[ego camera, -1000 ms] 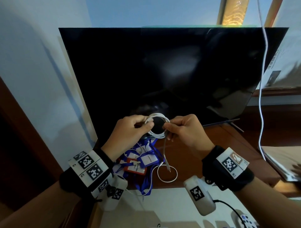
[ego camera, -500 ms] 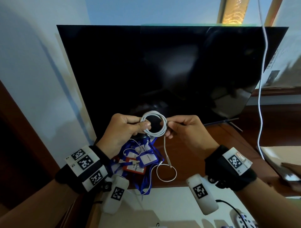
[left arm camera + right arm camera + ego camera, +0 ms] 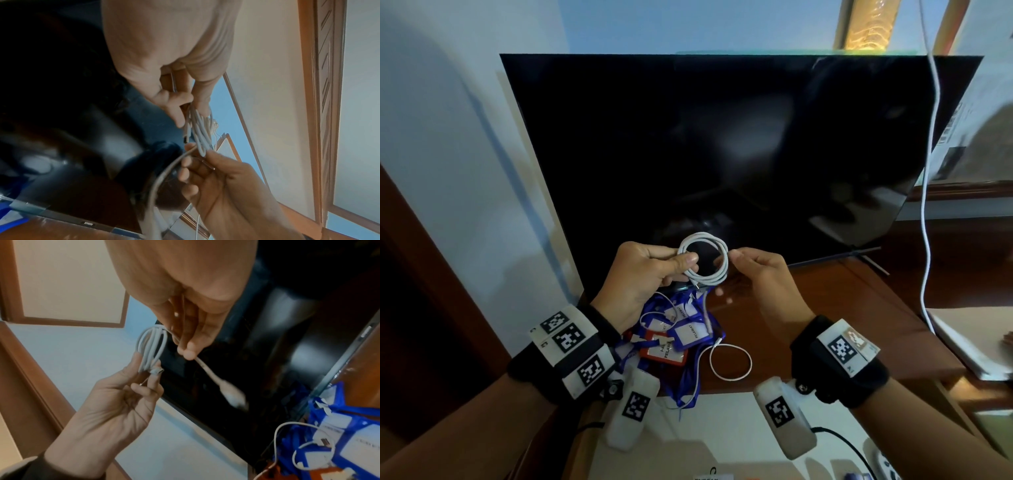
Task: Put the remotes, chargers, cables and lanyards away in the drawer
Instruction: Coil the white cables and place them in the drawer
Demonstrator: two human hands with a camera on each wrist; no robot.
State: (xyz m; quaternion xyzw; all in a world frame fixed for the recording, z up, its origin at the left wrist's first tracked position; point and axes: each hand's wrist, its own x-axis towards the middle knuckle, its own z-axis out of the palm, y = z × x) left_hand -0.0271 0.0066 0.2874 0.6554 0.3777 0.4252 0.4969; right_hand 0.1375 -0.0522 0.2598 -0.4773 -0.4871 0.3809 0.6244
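While it is held up in front of the dark, glossy television screen (image 3: 722, 154), the thin white round-section charging cable (image 3: 703, 262) sits wound into a small coil of several loops, pinched at its 9 o'clock edge by the left hand (image 3: 643, 277) between thumb and forefinger and at its 3 o'clock edge by the right hand (image 3: 760, 277). Both hands are clamped on that coil, close together with only the ring of cable between them. A short tail with a plug hangs from about 6 o'clock. Such a cable is probably light, limp and springy, with a smooth, slightly slippery jacket, so the loops would likely fan open if freed; gripping across all the strands at once seems safest. Below, at 6 o'clock from the coil, a heap of blue ribbon lanyards with flat rectangular card holders (image 3: 674, 339) lies on the polished brown wooden top (image 3: 825, 325), beside a second thin white cable loop (image 3: 731, 361). No drawer shows plainly.
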